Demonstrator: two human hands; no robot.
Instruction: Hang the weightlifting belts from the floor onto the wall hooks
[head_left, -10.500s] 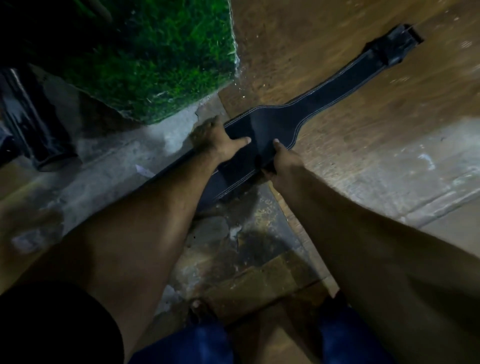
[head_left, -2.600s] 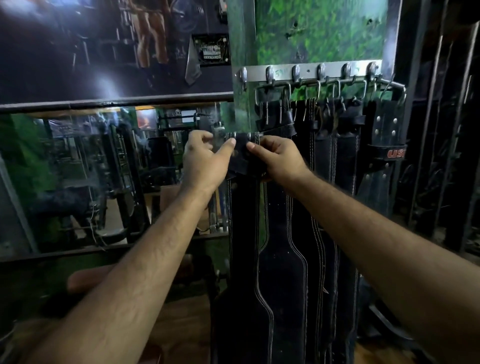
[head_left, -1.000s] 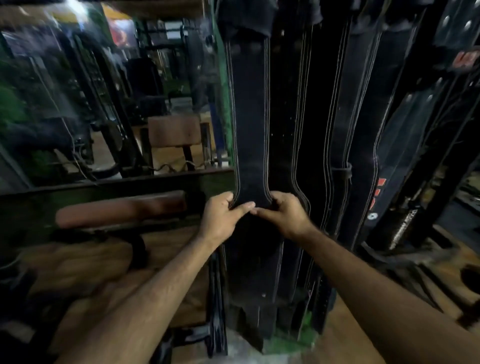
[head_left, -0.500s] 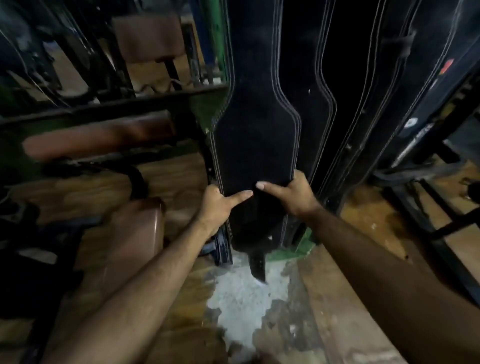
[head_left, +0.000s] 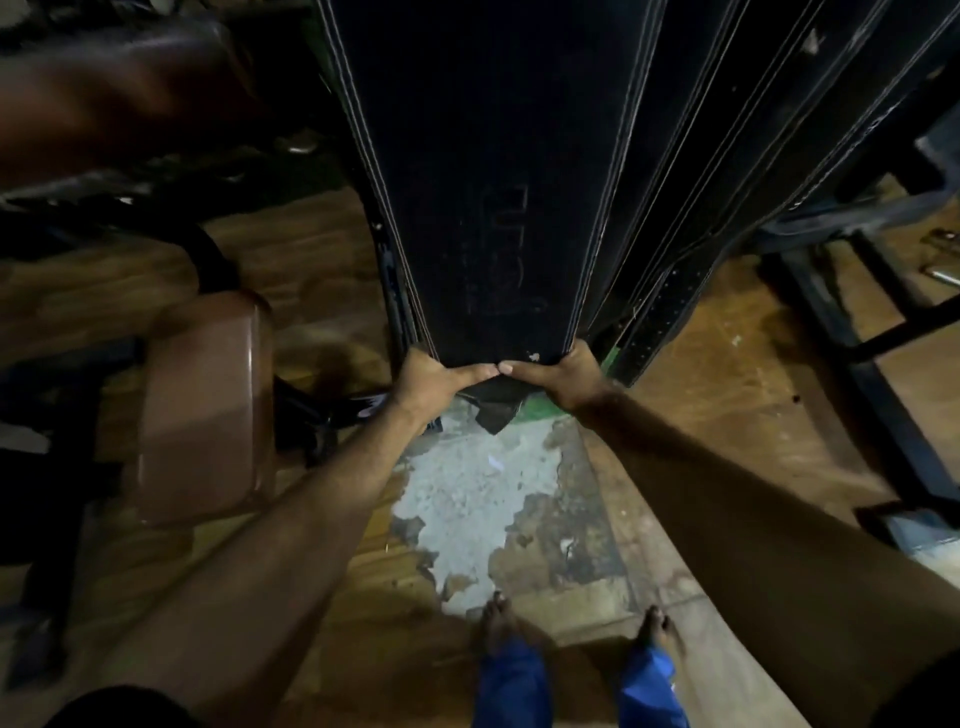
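Wooden flooring (head_left: 727, 426) fills most of the view, worn through at the middle to a pale concrete patch (head_left: 467, 499). Black weightlifting belts hang side by side down from the top of the view. The broad front belt (head_left: 467, 182), edged with light stitching and stamped with faint lettering, is the nearest; more hanging belts (head_left: 691, 156) crowd just beside it on the right, one showing rows of small holes. A dark metal frame (head_left: 841, 322) stands on the floor at far right. On the left sits a brown padded bench seat (head_left: 208, 410), with a second brown pad (head_left: 104, 93) above it in shadow. Both bare forearms reach in from the bottom corners. The left hand (head_left: 426, 382) grips the lower left edge of the front belt, fingers wrapped behind it and thumb lying flat across its face. The right hand (head_left: 566, 379) holds the lower right edge in the same way, and the two thumb tips nearly meet at the middle. Below the hands the belt's narrow end (head_left: 496, 410) hangs just above the concrete. Two bare feet (head_left: 496, 621) under blue trouser legs (head_left: 511, 686) stand on the floor at the bottom edge.
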